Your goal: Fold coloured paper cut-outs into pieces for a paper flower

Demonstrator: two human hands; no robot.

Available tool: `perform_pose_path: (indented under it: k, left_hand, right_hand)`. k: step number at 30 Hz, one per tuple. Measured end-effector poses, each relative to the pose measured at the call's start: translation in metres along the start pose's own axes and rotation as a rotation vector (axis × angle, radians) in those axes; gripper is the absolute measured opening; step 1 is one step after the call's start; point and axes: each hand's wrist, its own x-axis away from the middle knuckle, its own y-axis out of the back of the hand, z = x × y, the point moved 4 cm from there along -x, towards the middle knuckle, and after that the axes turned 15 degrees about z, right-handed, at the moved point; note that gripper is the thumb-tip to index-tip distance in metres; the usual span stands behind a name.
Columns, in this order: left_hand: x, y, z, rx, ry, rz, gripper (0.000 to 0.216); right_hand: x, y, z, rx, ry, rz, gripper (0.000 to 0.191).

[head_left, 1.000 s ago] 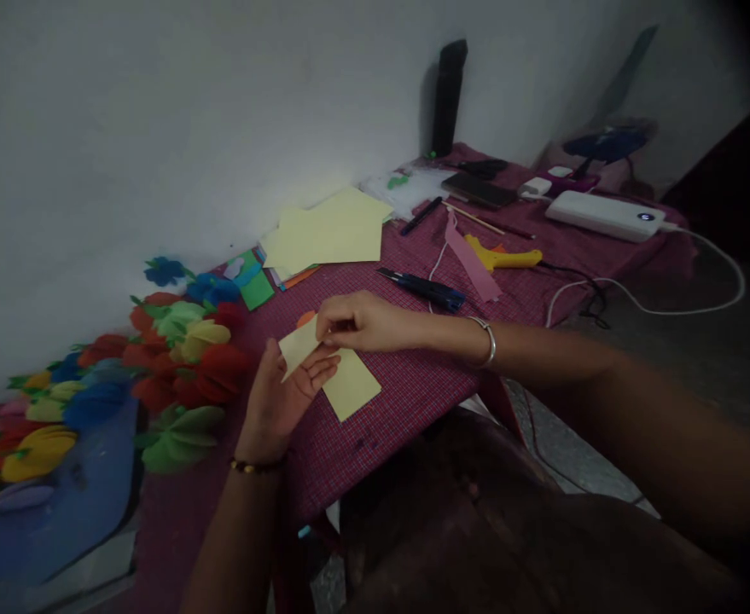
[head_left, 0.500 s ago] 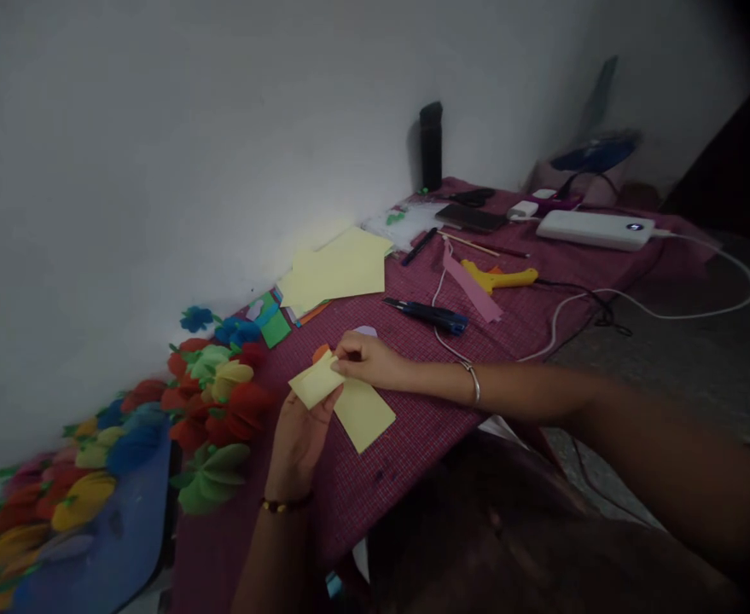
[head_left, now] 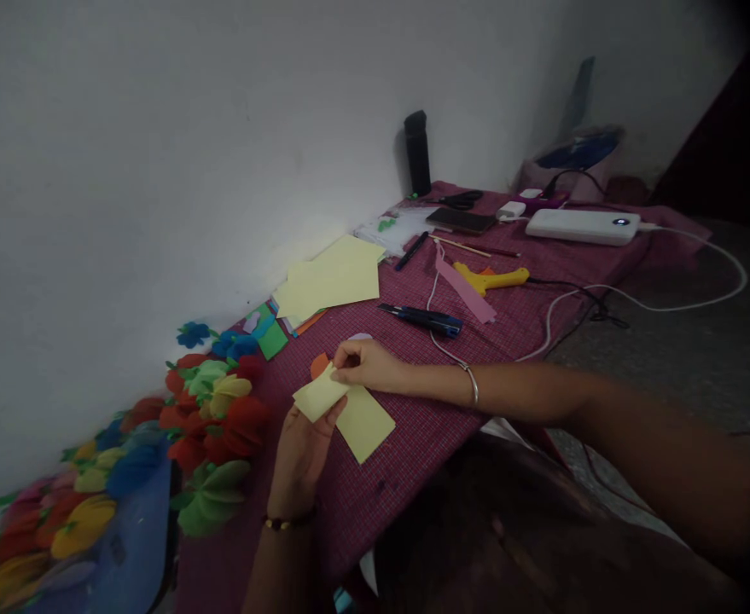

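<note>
A small pale yellow paper piece is held between both hands above the maroon checked cloth. My left hand supports it from below, palm up, fingers curled under it. My right hand pinches its upper right edge with fingertips pressed together. Beneath the hands a larger pale yellow paper rectangle lies flat on the cloth. An orange paper bit shows just behind the held piece.
Colourful paper flowers crowd the left. Yellow sheets, blue-handled scissors, a pink strip, a yellow glue gun, a pen, a white power bank with cable, a phone and a black bottle lie farther back.
The view has tilted up and shifted, so the table's things sit lower and more central. Both hands still hold the small yellow piece, with the right fingers shifted along its edge.
</note>
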Motion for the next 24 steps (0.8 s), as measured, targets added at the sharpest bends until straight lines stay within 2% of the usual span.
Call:
perform_pose_path:
  k: [12, 17, 21, 24]
  left_hand:
    - [0.0, 0.001, 0.0, -0.035, 0.024, -0.017, 0.026]
    - [0.0, -0.002, 0.0, -0.022, 0.074, -0.015, 0.045]
    - [0.003, -0.003, 0.001, -0.115, 0.021, -0.045, 0.032]
    - [0.004, -0.005, 0.001, -0.169, -0.004, -0.072, 0.026]
  right_hand:
    - [0.004, 0.002, 0.006, 0.076, -0.019, -0.006, 0.011]
    - [0.006, 0.003, 0.01, 0.172, 0.029, -0.056, 0.009]
    - [0.007, 0.002, 0.011, 0.198, 0.088, -0.061, 0.009]
    - [0.008, 0.001, 0.012, 0.183, 0.073, -0.049, 0.009]
